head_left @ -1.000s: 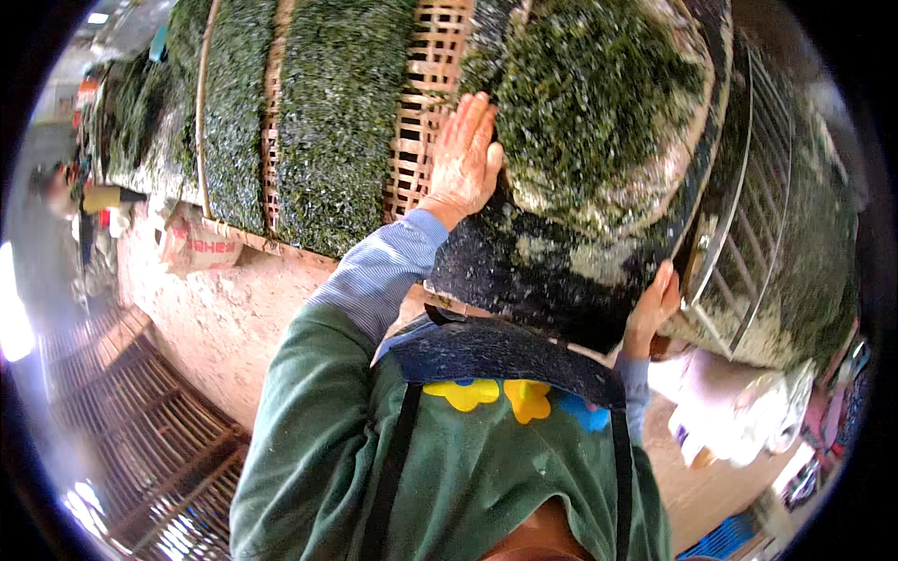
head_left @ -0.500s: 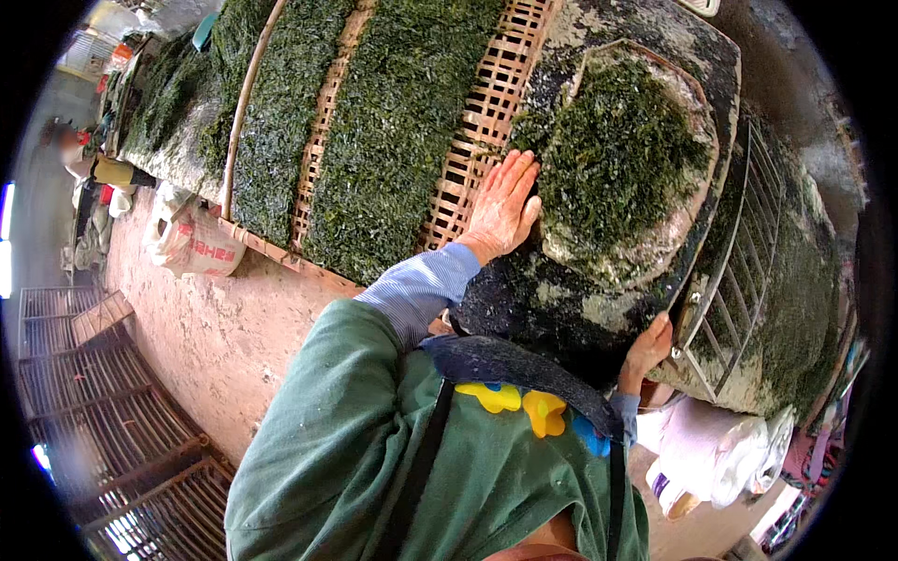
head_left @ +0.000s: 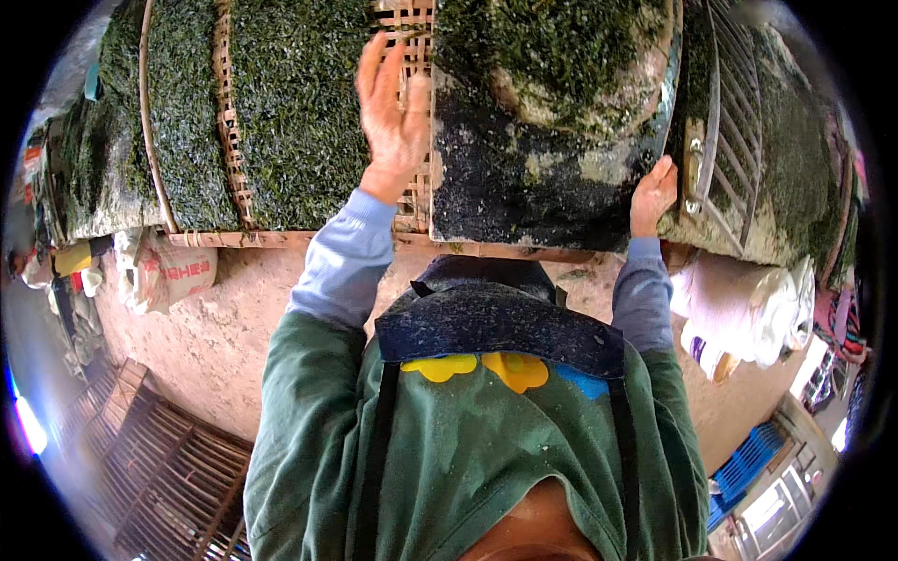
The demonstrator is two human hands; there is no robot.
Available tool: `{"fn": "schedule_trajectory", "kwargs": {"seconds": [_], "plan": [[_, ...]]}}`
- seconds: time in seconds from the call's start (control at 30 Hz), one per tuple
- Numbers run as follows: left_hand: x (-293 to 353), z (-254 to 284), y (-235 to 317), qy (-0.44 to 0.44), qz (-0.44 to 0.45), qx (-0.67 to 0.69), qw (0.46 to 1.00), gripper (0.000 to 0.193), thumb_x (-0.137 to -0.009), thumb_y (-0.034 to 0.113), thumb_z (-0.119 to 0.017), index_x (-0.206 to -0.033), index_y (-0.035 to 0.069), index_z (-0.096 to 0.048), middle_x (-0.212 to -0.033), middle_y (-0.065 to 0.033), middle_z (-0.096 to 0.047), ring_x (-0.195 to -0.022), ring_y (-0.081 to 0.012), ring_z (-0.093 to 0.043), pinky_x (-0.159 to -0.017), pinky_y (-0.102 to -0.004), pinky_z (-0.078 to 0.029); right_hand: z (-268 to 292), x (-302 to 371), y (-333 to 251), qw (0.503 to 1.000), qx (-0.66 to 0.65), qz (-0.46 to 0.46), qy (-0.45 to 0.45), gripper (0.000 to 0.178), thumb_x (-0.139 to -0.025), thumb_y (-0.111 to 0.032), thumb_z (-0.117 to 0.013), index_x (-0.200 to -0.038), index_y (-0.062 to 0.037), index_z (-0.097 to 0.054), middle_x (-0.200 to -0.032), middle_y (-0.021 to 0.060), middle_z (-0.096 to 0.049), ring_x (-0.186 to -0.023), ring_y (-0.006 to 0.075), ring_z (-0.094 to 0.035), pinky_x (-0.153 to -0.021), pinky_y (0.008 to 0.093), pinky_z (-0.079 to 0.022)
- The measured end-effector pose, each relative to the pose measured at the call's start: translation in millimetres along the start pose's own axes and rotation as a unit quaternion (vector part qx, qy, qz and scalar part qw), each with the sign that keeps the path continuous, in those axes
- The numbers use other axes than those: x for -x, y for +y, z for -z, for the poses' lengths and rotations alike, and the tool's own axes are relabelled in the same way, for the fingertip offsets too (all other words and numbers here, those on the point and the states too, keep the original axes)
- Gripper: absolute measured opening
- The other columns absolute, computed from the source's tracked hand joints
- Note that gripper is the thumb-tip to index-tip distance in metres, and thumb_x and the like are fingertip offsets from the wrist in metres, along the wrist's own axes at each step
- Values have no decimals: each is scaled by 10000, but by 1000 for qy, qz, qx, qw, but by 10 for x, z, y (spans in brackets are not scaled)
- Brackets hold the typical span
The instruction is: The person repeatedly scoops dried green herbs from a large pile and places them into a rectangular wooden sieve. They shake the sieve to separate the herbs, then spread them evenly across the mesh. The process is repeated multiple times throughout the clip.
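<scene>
My left hand (head_left: 393,122) is open, fingers apart and slightly blurred, over a bare strip of woven bamboo lattice (head_left: 415,192). Right beside it lies a dark, wet-looking board (head_left: 524,201) spotted with pale patches. A loose heap of green seaweed (head_left: 585,56) covers the far part of that board, on a pale rounded patch. At the board's near right edge, my right hand (head_left: 653,194) is closed around the rim, its fingers partly hidden. To the left, flat bands of shredded seaweed (head_left: 295,122) cover the bamboo tray (head_left: 281,240).
On the right stands a slatted rack (head_left: 734,122) beside more seaweed (head_left: 790,159). White plastic bags (head_left: 744,304) hang below it, and another white bag (head_left: 164,271) is at the left. Bamboo racks (head_left: 178,467) stand low left; a blue crate (head_left: 746,467) sits low right.
My view has turned, so the bench now lies straighter across. My left hand has lifted from beside the seaweed heap and moved left over the lattice. My right hand stays at the board's edge.
</scene>
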State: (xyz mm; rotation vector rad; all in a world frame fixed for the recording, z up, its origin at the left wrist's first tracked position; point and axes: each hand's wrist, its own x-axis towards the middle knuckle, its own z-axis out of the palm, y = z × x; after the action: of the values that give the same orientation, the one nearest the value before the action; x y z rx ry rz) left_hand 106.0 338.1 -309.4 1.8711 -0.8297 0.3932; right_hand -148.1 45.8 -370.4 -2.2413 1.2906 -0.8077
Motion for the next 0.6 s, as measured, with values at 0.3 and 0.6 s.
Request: {"fn": "schedule_trajectory", "kwargs": {"seconds": [0.3,0.6], "plan": [[971,-100,248,-61,165,87,981,668,-859,200,-623,-1386,10,-261,-1438,-197,-158,-1272,-335,-316,-1039,-411,-301,70,166,-22,996,-7,42,75,512,-957,-387,-359,-664,-34,-585,-671,203,-581,-608,381,-551,-591,489,-436],[659,108,519,-12,401,237,885,256,-887,317,-584,-905,63,-564,-626,43,-449,-496,-42,-337,-430,-230,-276,638,296,18,977,-193,-80,-46,529,-906,-450,-477,-605,-18,-523,-553,205,-496,-558,405,-505,-524,487,-372]]}}
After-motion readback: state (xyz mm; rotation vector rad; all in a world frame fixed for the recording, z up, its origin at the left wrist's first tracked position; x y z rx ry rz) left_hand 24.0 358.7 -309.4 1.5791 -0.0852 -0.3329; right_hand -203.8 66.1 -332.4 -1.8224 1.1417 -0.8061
